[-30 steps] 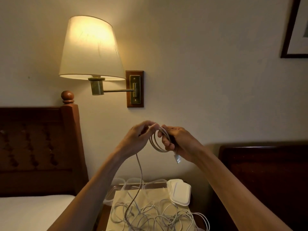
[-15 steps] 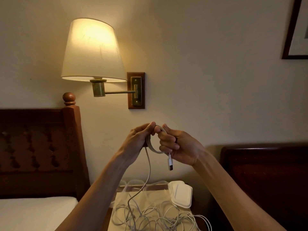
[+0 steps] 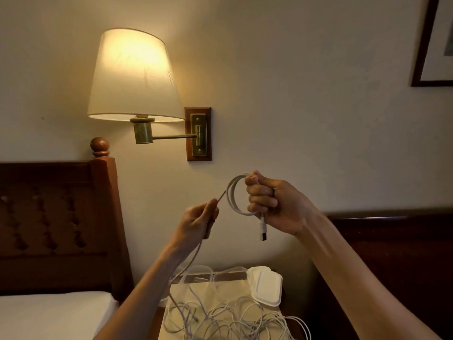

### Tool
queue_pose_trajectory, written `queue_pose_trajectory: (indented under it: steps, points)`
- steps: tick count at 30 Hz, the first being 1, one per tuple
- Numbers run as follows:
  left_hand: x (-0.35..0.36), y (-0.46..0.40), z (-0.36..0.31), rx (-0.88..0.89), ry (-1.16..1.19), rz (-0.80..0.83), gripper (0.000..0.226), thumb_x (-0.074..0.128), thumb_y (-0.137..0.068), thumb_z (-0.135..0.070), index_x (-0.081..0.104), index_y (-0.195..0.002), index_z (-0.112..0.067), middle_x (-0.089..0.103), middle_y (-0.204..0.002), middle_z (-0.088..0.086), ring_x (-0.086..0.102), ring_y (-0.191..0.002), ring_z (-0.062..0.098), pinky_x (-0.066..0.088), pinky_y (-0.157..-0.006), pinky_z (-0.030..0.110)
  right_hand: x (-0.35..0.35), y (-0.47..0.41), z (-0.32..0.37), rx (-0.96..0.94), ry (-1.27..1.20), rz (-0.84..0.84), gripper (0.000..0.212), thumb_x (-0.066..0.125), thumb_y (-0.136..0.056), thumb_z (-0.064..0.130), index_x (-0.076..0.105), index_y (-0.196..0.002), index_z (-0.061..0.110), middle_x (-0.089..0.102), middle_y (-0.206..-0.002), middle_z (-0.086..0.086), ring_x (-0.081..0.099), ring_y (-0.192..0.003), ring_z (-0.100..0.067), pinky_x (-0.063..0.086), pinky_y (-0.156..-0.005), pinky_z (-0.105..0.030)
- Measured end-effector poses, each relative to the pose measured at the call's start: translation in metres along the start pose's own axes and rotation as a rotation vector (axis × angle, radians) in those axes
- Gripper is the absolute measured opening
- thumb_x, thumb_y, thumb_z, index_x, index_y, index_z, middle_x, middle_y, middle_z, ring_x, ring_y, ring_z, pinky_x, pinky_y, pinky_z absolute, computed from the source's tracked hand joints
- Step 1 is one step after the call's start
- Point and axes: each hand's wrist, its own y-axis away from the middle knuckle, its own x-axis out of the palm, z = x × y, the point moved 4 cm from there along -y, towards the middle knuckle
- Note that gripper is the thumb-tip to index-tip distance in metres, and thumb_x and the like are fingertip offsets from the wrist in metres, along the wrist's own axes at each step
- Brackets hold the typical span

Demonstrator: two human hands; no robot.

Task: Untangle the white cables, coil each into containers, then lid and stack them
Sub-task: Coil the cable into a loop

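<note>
Coiling had only begun: the right hand (image 3: 272, 204) gripped a small coil of one white cable (image 3: 232, 195), the left hand (image 3: 198, 223) pinched its tail, while the tangle (image 3: 228, 317), empty containers (image 3: 203, 274) and lids (image 3: 266, 285) waited on the bench.

Two hands: a left hand (image 3: 198, 223) and a right hand (image 3: 272, 204). One lit wall lamp (image 3: 133, 74), one picture frame (image 3: 434, 45), two headboards (image 3: 56, 224), one stack of white lids (image 3: 266, 285); the tangled cables (image 3: 228, 320) cannot be counted.
</note>
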Motion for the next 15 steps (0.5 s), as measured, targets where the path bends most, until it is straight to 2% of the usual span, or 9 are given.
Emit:
queue_pose_trajectory:
  steps: [3,5,6,8,9,10,11,12,15]
  points:
    - [-0.003,0.022,0.035,0.041,-0.151,-0.001,0.042,0.047,-0.097,-0.048,0.056,-0.068,-0.019,0.043,-0.055,-0.002,0.035,-0.046,0.014,0.029,-0.042,0.029,-0.003,0.005,0.015,-0.049,0.021,-0.040,0.034,0.035,-0.103,0.029,0.050,-0.078,0.014,0.040,-0.051,0.007,0.043,-0.040,-0.004,0.039,-0.043,-0.016]
    - [-0.003,0.038,0.051,0.046,-0.338,0.026,0.044,0.046,-0.093,-0.054,0.055,-0.068,-0.020,0.047,-0.058,-0.008,0.040,-0.053,0.007,0.034,-0.050,0.029,-0.009,0.006,0.024,-0.102,0.076,-0.096,0.034,0.035,-0.104,0.029,0.050,-0.078,0.014,0.045,-0.054,0.006,0.048,-0.044,-0.005,0.042,-0.045,-0.015]
    - [0.002,0.044,0.051,0.044,-0.451,0.081,0.045,0.045,-0.094,-0.055,0.053,-0.069,-0.019,0.046,-0.059,-0.010,0.039,-0.054,0.005,0.034,-0.053,0.031,-0.013,0.005,0.025,-0.123,0.115,-0.131,0.033,0.035,-0.104,0.028,0.050,-0.078,0.013,0.048,-0.056,0.004,0.051,-0.047,-0.006,0.043,-0.047,-0.016]
    - [0.021,0.054,0.034,0.052,-0.733,0.291,0.048,0.043,-0.098,-0.050,0.046,-0.064,-0.016,0.043,-0.054,-0.007,0.036,-0.050,0.010,0.033,-0.053,0.034,-0.022,0.001,0.017,-0.156,0.271,-0.215,0.032,0.036,-0.105,0.025,0.053,-0.082,0.010,0.057,-0.062,-0.002,0.060,-0.056,-0.013,0.049,-0.052,-0.020]
    - [0.032,0.057,0.017,0.084,-0.867,0.395,0.050,0.042,-0.100,-0.046,0.043,-0.060,-0.017,0.045,-0.052,-0.003,0.037,-0.050,0.014,0.033,-0.052,0.032,-0.026,-0.002,0.009,-0.168,0.385,-0.251,0.032,0.037,-0.105,0.024,0.055,-0.085,0.008,0.063,-0.066,-0.005,0.065,-0.063,-0.018,0.052,-0.057,-0.024]
    - [0.043,0.058,-0.003,0.125,-0.953,0.452,0.050,0.042,-0.101,-0.042,0.041,-0.056,-0.019,0.051,-0.052,-0.002,0.041,-0.050,0.016,0.031,-0.049,0.025,-0.028,-0.004,0.000,-0.176,0.492,-0.272,0.032,0.038,-0.105,0.024,0.057,-0.089,0.005,0.067,-0.071,-0.008,0.069,-0.069,-0.023,0.054,-0.061,-0.027]
    - [0.050,0.057,-0.024,0.177,-0.999,0.458,0.049,0.043,-0.101,-0.039,0.041,-0.055,-0.020,0.054,-0.053,-0.004,0.043,-0.049,0.014,0.028,-0.046,0.018,-0.030,-0.006,-0.009,-0.181,0.578,-0.275,0.032,0.039,-0.105,0.025,0.058,-0.091,0.003,0.069,-0.075,-0.011,0.070,-0.073,-0.026,0.055,-0.064,-0.028]
    - [0.054,0.054,-0.043,0.243,-1.027,0.418,0.048,0.044,-0.101,-0.038,0.045,-0.057,-0.020,0.051,-0.049,-0.004,0.043,-0.045,0.012,0.028,-0.045,0.017,-0.031,-0.007,-0.017,-0.188,0.644,-0.271,0.032,0.041,-0.104,0.025,0.059,-0.092,0.002,0.070,-0.076,-0.013,0.070,-0.073,-0.026,0.056,-0.065,-0.029]
    - [0.051,0.043,-0.078,0.451,-1.180,0.183,0.040,0.041,-0.100,-0.045,0.059,-0.070,-0.025,0.049,-0.052,-0.011,0.042,-0.042,0.007,0.033,-0.049,0.019,-0.028,-0.007,-0.029,-0.221,0.854,-0.292,0.035,0.047,-0.102,0.029,0.065,-0.084,0.004,0.066,-0.066,-0.005,0.061,-0.060,-0.014,0.049,-0.056,-0.022]
